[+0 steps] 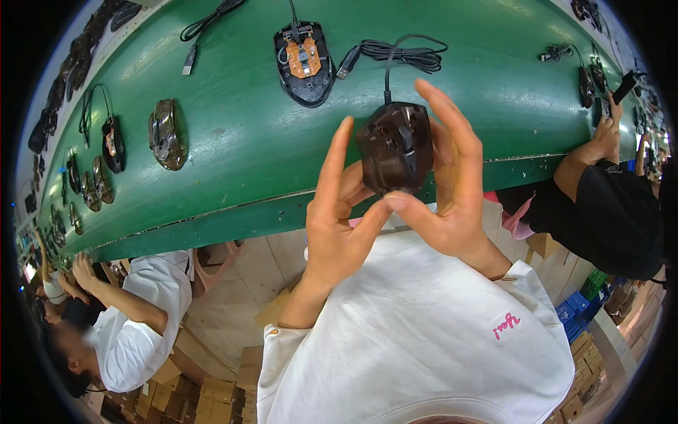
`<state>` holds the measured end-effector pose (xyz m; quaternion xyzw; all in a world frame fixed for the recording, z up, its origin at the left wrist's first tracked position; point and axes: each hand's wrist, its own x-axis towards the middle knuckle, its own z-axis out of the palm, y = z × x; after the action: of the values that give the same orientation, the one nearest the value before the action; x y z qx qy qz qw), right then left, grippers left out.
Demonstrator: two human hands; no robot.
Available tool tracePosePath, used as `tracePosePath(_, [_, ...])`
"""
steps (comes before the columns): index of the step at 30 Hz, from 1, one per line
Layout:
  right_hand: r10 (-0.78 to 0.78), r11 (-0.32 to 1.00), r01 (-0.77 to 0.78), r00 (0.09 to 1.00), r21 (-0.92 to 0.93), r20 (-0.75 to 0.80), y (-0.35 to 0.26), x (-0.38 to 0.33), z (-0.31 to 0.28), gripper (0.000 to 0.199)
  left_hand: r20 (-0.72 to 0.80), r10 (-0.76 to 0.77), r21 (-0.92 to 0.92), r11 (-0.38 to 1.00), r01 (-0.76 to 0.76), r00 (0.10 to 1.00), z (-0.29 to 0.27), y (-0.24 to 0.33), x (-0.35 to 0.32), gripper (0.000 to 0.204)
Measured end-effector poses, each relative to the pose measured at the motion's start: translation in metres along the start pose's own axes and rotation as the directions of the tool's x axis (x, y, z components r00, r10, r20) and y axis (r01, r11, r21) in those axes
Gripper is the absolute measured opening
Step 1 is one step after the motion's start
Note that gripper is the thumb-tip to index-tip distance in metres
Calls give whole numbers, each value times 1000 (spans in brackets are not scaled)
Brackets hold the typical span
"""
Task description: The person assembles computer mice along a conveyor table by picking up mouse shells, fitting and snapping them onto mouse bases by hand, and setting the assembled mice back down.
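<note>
Between my two hands is a dark, see-through computer mouse (395, 152), raised over the near edge of the green work surface. My left hand (328, 230) has its thumb at the mouse's rear end and bent fingers along its left side, the index finger stretched away. On the other side, my right hand (455, 205) presses its thumb at the same rear end, with fingers at the right flank and the index pointing up. A black cable (388, 78) runs from the mouse's front to a coiled bundle (406, 55) with a USB plug (347, 63).
An opened mouse base (305, 67) with an orange circuit board lies ahead on the green surface (233, 141). A glossy mouse shell (167, 136) sits to the left, with several more mice beyond. Co-workers sit left (145, 318) and right (614, 219). Cardboard boxes (215, 401) stand below.
</note>
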<state>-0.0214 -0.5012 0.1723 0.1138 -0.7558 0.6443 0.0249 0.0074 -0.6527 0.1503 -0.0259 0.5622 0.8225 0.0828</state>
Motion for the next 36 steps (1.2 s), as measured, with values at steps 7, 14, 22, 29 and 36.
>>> tracePosePath(7, [-172, 931, 148, 984, -333, -42, 10, 3, 4, 80, 35, 159, 355, 921, -161, 987, 13, -22, 4, 97])
tracePosePath(14, [-178, 924, 128, 978, -360, -110, 14, 10, -12, 77, 65, 231, 360, 902, -238, 971, 22, -25, 12, 96])
tracePosePath(22, [-159, 575, -50, 972, -817, -171, 38, 41, -106, 75, 47, 204, 256, 944, -209, 978, 10, -24, 18, 84])
tracePosePath(29, [-54, 486, -160, 976, -859, -212, 53, 47, -136, 73, 70, 202, 249, 945, -213, 977, 3, -16, 15, 74])
tracePosePath(36, [-324, 473, -71, 913, -878, -249, 58, 44, -123, 59, 157, 317, 395, 848, -354, 935, -5, 0, 14, 49])
